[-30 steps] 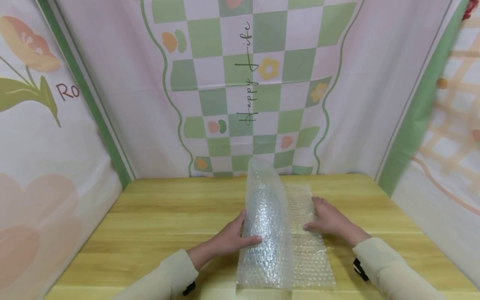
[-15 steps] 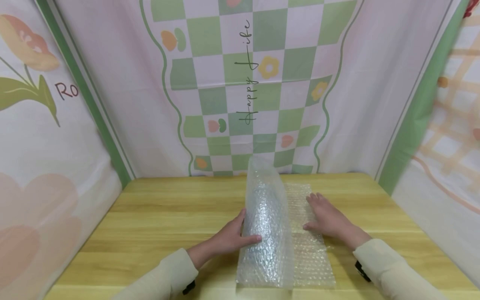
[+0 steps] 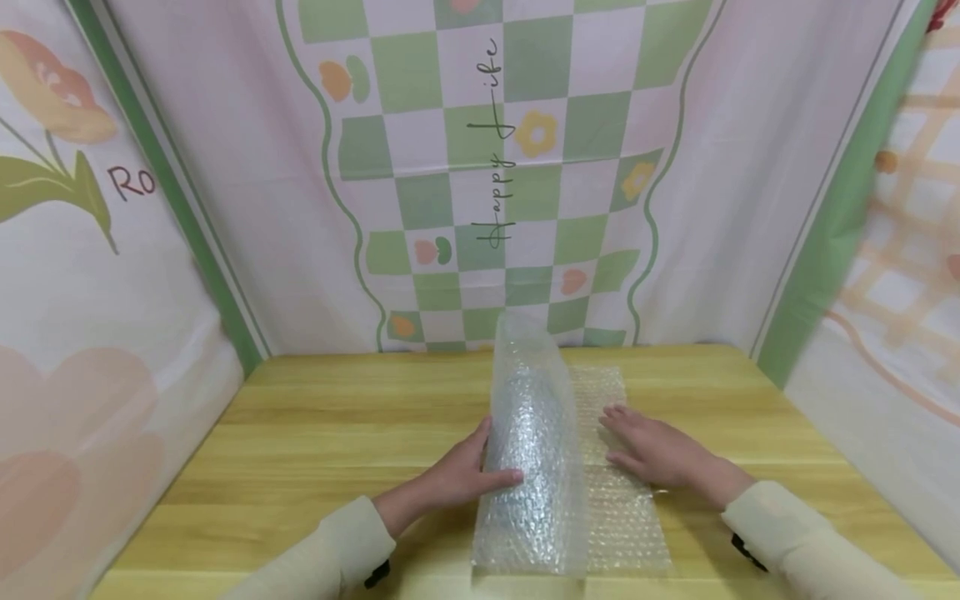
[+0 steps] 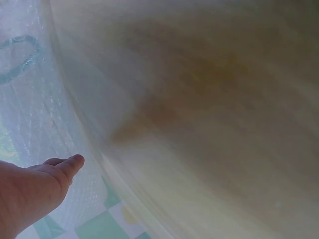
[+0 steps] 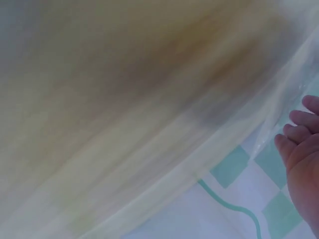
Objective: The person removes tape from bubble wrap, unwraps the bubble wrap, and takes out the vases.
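Observation:
A clear sheet of bubble wrap (image 3: 534, 417) lies on the wooden table, its left part raised into a tall, bulging fold. The flat part (image 3: 624, 529) spreads to the right of that fold. My left hand (image 3: 459, 477) holds the fold's left side, thumb across the front; its other fingers are mostly hidden behind the plastic. On the flat part's right edge rests my right hand (image 3: 663, 450), fingers extended. In the left wrist view, a teal curved outline (image 4: 34, 45) shows through the plastic. Whether the fold contains anything is unclear.
The light wooden table (image 3: 330, 417) reaches back to a green-and-white checkered cloth (image 3: 480, 192). Printed cloth hangs on the left (image 3: 112, 333) and on the right (image 3: 885, 350). A blurred tabletop fills much of both wrist views.
My right hand's fingertips have slid left and slightly nearer along the flat bubble wrap. My left hand and the raised fold stay in place.

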